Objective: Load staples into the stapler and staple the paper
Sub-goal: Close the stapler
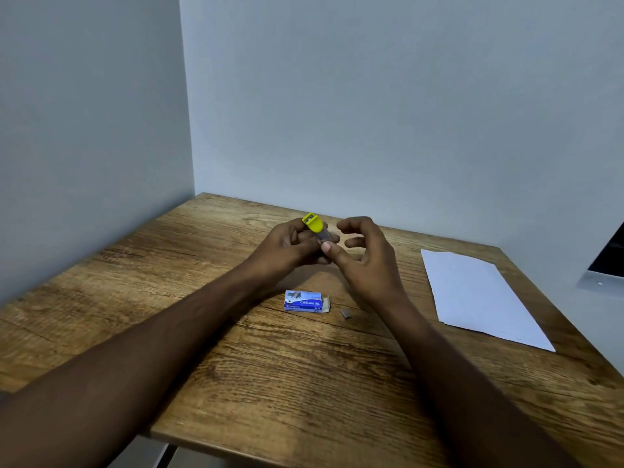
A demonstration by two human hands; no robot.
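My left hand (290,246) grips a small yellow stapler (315,226) above the far middle of the wooden table (236,349), its yellow end pointing up. My right hand (366,255) is beside it with fingers loosely curled, and its thumb tip touches the stapler's metal part. A blue staple box (305,301) lies on the table nearer to me, its flap open. A short strip of staples (345,313) lies just right of the box. The white paper (479,297) lies flat at the right side of the table.
Grey walls meet in a corner behind the table. A dark object with a pale frame (606,265) juts in at the right edge. The table's front edge runs below my forearms.
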